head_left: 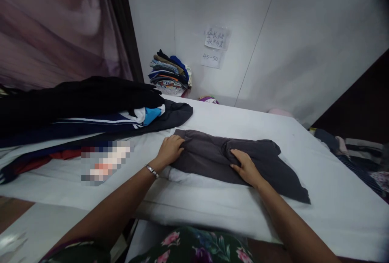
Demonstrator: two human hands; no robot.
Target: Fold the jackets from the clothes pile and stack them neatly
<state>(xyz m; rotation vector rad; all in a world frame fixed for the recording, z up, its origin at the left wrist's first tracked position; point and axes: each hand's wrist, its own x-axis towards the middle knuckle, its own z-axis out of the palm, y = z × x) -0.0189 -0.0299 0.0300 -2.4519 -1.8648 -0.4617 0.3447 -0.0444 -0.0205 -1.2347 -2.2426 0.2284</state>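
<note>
A dark grey garment [209, 153] lies spread lengthwise on the white-covered table, its right end [282, 178] slanting toward the near side. At its left end my left hand [170, 150] has its fingers bent over the edge of the cloth, closed on it. My right hand [245, 167] rests on the middle of the garment, thumb and fingers apart, beside a bunched crease. Whether the garment is trousers or a top I cannot tell.
A heap of dark clothes [75, 101] covers the table's left side. Folded clothes [168, 72] stand stacked by the wall, below and left of paper signs [216, 38]. More clothes [361, 153] lie beyond the table's right edge [337, 161]. A pixelated patch hides something at left.
</note>
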